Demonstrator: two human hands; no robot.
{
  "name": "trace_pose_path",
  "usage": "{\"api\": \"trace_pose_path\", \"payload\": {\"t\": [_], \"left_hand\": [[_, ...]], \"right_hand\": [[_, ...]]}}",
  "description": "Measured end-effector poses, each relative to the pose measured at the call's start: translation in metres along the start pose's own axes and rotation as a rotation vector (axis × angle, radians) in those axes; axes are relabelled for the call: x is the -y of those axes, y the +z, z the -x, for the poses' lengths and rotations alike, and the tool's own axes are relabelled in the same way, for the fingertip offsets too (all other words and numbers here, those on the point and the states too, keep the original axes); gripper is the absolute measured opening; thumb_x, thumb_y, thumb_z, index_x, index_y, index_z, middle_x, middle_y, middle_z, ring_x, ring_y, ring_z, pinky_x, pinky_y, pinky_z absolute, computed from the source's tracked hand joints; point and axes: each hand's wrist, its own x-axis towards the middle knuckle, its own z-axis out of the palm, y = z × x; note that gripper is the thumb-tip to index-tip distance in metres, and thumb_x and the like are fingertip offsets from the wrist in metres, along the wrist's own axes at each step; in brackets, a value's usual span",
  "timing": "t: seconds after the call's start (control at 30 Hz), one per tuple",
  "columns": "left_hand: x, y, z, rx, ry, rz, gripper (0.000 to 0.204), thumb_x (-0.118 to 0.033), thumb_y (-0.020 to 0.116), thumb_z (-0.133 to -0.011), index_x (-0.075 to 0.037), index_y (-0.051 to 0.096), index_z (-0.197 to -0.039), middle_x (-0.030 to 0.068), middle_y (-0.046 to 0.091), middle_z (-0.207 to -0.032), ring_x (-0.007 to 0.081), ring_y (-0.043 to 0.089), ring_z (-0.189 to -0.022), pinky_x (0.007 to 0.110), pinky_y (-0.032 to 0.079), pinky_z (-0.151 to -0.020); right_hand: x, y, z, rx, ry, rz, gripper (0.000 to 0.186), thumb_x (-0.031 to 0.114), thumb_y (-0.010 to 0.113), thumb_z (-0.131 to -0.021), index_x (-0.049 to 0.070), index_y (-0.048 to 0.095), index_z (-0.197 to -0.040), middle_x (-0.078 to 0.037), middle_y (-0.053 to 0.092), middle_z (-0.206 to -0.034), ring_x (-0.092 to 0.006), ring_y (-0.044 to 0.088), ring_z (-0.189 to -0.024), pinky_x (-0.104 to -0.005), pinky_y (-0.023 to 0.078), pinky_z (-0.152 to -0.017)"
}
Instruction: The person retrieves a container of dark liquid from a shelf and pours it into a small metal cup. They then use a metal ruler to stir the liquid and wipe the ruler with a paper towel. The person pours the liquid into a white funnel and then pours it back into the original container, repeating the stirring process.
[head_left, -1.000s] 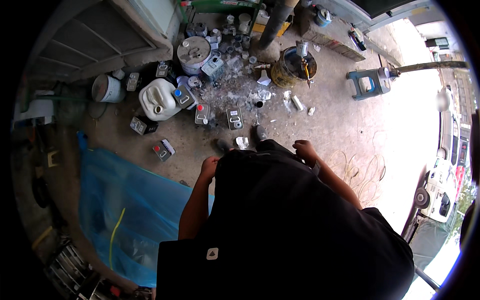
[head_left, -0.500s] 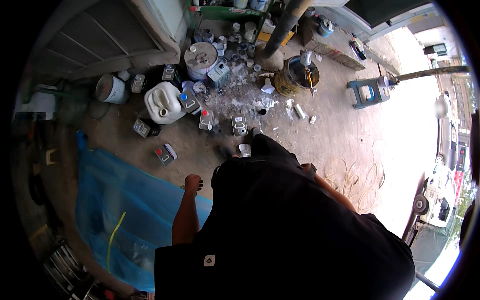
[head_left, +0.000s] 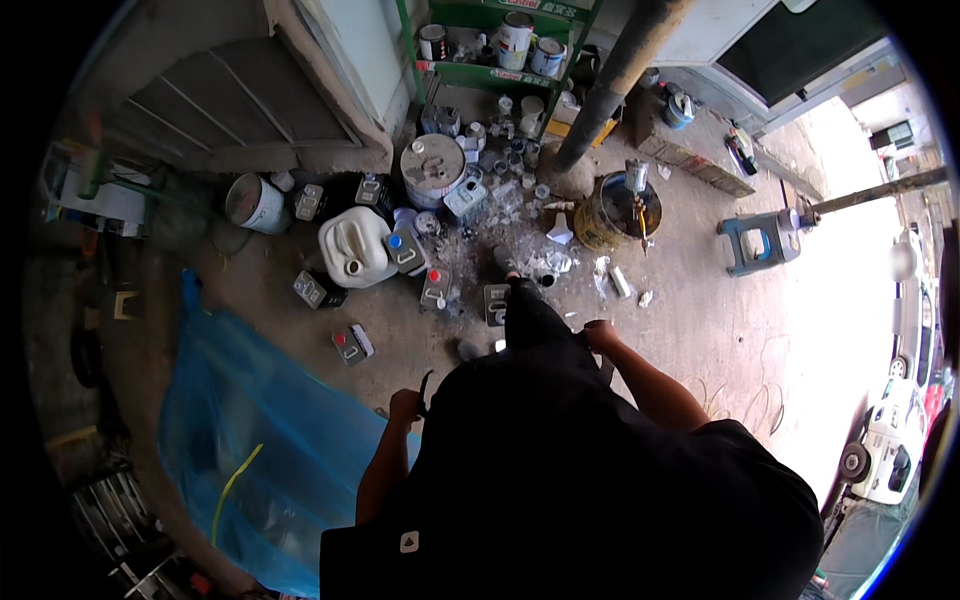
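My left hand (head_left: 405,406) is closed at my left side, above the edge of a blue plastic sheet (head_left: 270,420). A thin dark strap (head_left: 425,388) sticks up from it, and its lower part merges with my dark clothing. At my right hip, my right hand (head_left: 599,336) is closed too, fingers curled against the black trousers (head_left: 545,318). Whatever it holds, if anything, is hidden. One foot is forward beside a rectangular metal can (head_left: 495,304). A can with a red cap (head_left: 435,287) stands to its left.
Ahead on the stained floor are a white jerrycan (head_left: 345,238), a large paint drum (head_left: 433,165), several cans and a yellowish bucket (head_left: 600,232) with a spray gun (head_left: 638,205) on it. A dark post (head_left: 620,85) rises beyond. A blue-grey stool (head_left: 757,243) stands right.
One leg has stepped forward, and the paint cans sit lower in view. My right hand has come up more clearly at the hip. A dark strap now shows at my left hand.
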Motion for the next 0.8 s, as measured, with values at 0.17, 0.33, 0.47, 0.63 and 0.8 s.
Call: {"api": "trace_pose_path", "payload": {"t": [0.17, 0.33, 0.47, 0.63, 0.8], "left_hand": [[-0.003, 0.002, -0.031, -0.274, 0.273, -0.269, 0.015, -0.017, 0.082, -0.067, -0.009, 0.069, -0.065, 0.0103, 0.067, -0.069, 0.0311, 0.071, -0.072, 0.045, 0.056, -0.064], [-0.093, -0.037, -0.079, -0.14, -0.387, 1.197, 0.013, -0.016, 0.069, -0.082, -0.004, 0.072, -0.08, 0.0127, 0.068, -0.072, 0.0216, 0.069, -0.068, 0.036, 0.054, -0.058], [-0.131, -0.022, -0.136, -0.262, -0.063, 0.353, 0.026, -0.027, 0.069, -0.087, -0.004, 0.075, -0.098, 0.0178, 0.075, -0.096, 0.0336, 0.073, -0.093, 0.044, 0.058, -0.083], [-0.267, -0.113, -0.238, -0.081, -0.058, 0.566, 0.035, -0.032, 0.069, -0.093, -0.004, 0.071, -0.114, 0.0212, 0.074, -0.105, 0.0394, 0.071, -0.102, 0.048, 0.056, -0.087], [-0.37, -0.071, -0.356, 0.027, -0.025, 0.618, 0.089, -0.053, 0.071, -0.091, 0.007, 0.04, -0.15, 0.0321, 0.052, -0.144, 0.0444, 0.055, -0.132, 0.05, 0.047, -0.109]], "right_hand": [[0.037, -0.035, -0.128, 0.173, -0.635, 0.902, 0.034, 0.024, 0.089, -0.071, 0.008, 0.071, -0.096, -0.014, 0.073, -0.097, -0.037, 0.072, -0.091, -0.0469, 0.059, -0.078], [0.067, -0.061, -0.253, 0.216, -0.364, 0.548, 0.023, 0.019, 0.08, -0.077, 0.006, 0.071, -0.094, -0.017, 0.072, -0.092, -0.0367, 0.073, -0.09, -0.0477, 0.059, -0.079], [0.152, -0.071, -0.343, 0.323, -0.255, 0.407, 0.018, 0.015, 0.068, -0.084, 0.007, 0.072, -0.1, -0.019, 0.074, -0.096, -0.0373, 0.074, -0.093, -0.0487, 0.059, -0.078], [0.14, -0.065, -0.534, 0.343, -0.227, 0.47, 0.036, 0.036, 0.068, -0.094, 0.007, 0.069, -0.116, -0.015, 0.074, -0.094, -0.0322, 0.075, -0.081, -0.0471, 0.059, -0.066], [0.162, -0.049, -0.698, 0.109, -0.158, 0.151, 0.039, 0.041, 0.065, -0.099, 0.003, 0.069, -0.093, -0.014, 0.071, -0.082, -0.028, 0.074, -0.073, -0.0436, 0.058, -0.06]]}}
